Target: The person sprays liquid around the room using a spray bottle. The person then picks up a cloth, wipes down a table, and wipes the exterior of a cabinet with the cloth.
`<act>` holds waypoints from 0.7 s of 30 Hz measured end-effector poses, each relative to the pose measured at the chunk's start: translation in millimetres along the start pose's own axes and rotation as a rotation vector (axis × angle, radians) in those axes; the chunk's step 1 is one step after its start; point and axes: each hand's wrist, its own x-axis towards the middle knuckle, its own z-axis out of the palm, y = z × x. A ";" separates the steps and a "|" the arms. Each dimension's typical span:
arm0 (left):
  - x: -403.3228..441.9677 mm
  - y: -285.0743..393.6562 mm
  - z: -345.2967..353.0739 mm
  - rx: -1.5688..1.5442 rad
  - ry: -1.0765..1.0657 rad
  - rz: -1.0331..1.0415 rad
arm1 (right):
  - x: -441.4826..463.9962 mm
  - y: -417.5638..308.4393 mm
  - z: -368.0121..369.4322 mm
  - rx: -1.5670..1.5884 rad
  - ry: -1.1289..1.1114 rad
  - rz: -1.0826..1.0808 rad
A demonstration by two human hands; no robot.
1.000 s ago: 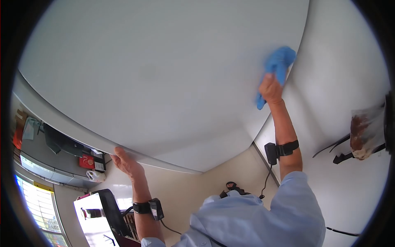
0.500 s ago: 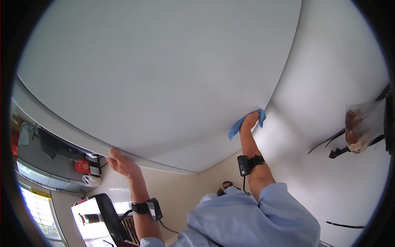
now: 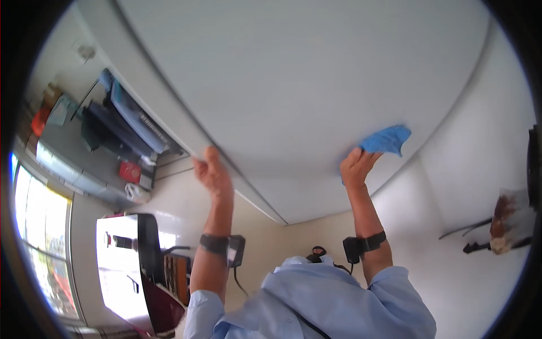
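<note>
A large pale door panel (image 3: pixel 316 73) fills the upper middle of the view. My left hand (image 3: pixel 213 174) is closed round its left edge, thumb against the front face. My right hand (image 3: pixel 357 168) holds a blue cloth (image 3: pixel 387 140) against the panel's lower right part. The cloth fans out to the right above my fingers, and a small bit of it shows to the left of the hand. Black straps with small boxes sit on both forearms.
A window (image 3: pixel 45 231) and a white-topped table (image 3: pixel 118 265) are at the left. Hanging clothes (image 3: pixel 127 121) and a red box (image 3: pixel 130 171) show behind the panel. A plastic bag (image 3: pixel 505 220) hangs at the right by the wall (image 3: pixel 451 186).
The panel's left edge has swung right, with my left hand on it, showing more of the hanging clothes. My right hand and the cloth went down and left, then slightly right and up.
</note>
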 end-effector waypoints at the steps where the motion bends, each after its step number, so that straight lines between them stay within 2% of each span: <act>1: -0.4 1.0 -2.5 0.012 -0.011 -0.040 | -6.7 -14.0 -2.8 0.019 -0.081 -0.126; 2: -1.5 2.7 -3.8 0.019 -0.022 -0.079 | -13.0 -24.9 -6.2 0.036 -0.154 -0.257; 4: -0.2 7.5 -3.9 0.141 -0.035 -0.120 | -34.9 -22.1 1.1 0.058 -0.255 -0.366; 8: 0.9 28.3 0.5 0.239 -0.088 -0.050 | 22.8 -49.2 -1.7 0.085 -0.433 -0.624; 10: 0.4 29.8 -2.7 0.236 -0.145 -0.073 | 68.5 -75.4 -7.2 0.080 -0.426 -0.736; 15: 4.6 25.3 -13.0 0.290 -0.283 -0.108 | 171.9 -163.5 -3.4 0.242 -0.438 -0.827; 18: 5.5 34.4 -13.2 0.215 -0.323 -0.089 | 234.5 -230.1 -11.8 0.188 -0.404 -1.048; 21: 4.9 34.6 -11.9 0.114 -0.320 -0.038 | 279.9 -287.7 -9.6 0.248 -0.333 -1.158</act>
